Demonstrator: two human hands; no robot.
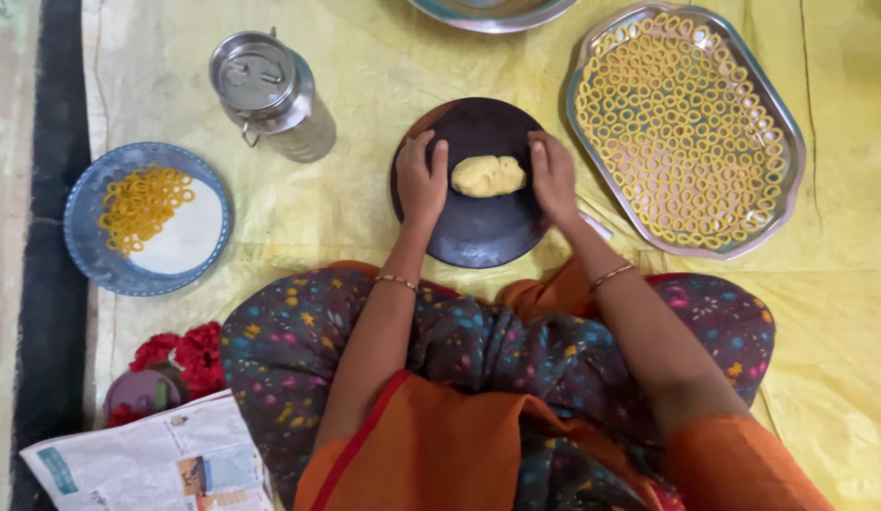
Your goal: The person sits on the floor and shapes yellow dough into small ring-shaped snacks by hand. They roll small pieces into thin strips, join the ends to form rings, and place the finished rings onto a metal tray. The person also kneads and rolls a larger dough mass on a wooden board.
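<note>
Bracketing the yellow dough lump (488, 176) at the middle of the dark round board (474, 227), my left hand (422, 180) and right hand (554, 176) lie flat and open, one against each end, so it cannot slide. Right of the board sits the tray of dough rings (786, 123), within reach; left of it the steel can (270, 93) and blue plate (90, 255)

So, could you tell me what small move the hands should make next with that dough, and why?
Probably pinch off a small piece: the dough lump lies whole on the dark board between the left hand and right hand.
</note>
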